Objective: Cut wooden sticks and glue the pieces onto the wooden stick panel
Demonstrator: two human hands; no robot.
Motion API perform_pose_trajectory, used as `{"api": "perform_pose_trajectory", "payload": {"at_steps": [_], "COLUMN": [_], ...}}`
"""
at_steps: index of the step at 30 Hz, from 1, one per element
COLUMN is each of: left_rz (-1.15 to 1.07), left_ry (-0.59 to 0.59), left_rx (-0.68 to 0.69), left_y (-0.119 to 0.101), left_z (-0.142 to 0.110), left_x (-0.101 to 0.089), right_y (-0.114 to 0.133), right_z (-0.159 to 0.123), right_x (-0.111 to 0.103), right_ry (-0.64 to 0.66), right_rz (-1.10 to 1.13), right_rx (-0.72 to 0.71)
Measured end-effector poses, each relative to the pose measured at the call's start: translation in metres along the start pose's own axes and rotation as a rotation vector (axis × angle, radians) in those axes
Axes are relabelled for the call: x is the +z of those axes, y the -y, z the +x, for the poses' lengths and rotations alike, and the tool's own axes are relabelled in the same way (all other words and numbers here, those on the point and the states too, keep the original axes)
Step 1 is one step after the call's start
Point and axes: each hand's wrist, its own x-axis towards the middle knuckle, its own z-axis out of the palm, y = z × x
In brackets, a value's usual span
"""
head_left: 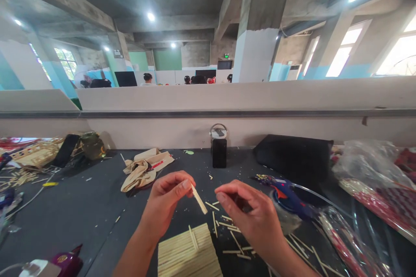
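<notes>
My left hand (172,192) pinches a short pale wooden stick (199,200) between thumb and fingers, its free end pointing down to the right. To its right, my right hand (248,207) is raised, its thumb and index fingertips close together; whether anything lies between them I cannot make out. Below both hands lies a flat mat of pale sticks side by side (186,253), cut off by the lower frame edge. A short stick piece (193,237) rests across its top. Loose cut sticks (232,227) are scattered right of the mat, partly behind my right hand.
A blue glue gun (292,197) lies on the right, near plastic-wrapped bundles (377,199). Crumpled beige cloth gloves (143,171) and an upright black phone (219,153) are farther back. A black case (294,158) leans by the partition. Lower left are a purple device (67,262) and white plug (39,268).
</notes>
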Motion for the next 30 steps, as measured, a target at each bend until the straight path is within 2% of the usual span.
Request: {"api": "perform_pose_trajectory", "payload": {"at_steps": [4,11,15,22,30], "left_rz": [-0.019,0.101,0.265,0.543,0.657], "left_ry": [0.054,0.079,0.112,0.137,0.171], "left_rx": [-0.034,-0.027,-0.002,0.136,0.178], "left_y": [0.0033,0.0057,0.0033,-0.0022,-0.001], "left_z": [0.0004,-0.0031,-0.0035,-0.0028,-0.003], "left_x": [0.0035,0.0014,0.0014,0.0036,0.0049], "right_y": [-0.0024,-0.009,-0.009,-0.0047,-0.0081], "right_z": [0.002,0.0023,0.0025,0.0041,0.0057], "right_x": [-0.0008,0.0031,0.0053,0.0065,0.0087], "right_ry": [0.06,0.055,0.06,0.101,0.164], "right_rz": [0.058,0.123,0.081,0.068,0.071], "right_rx": [0.105,0.128,0.08,0.025,0.041]}}
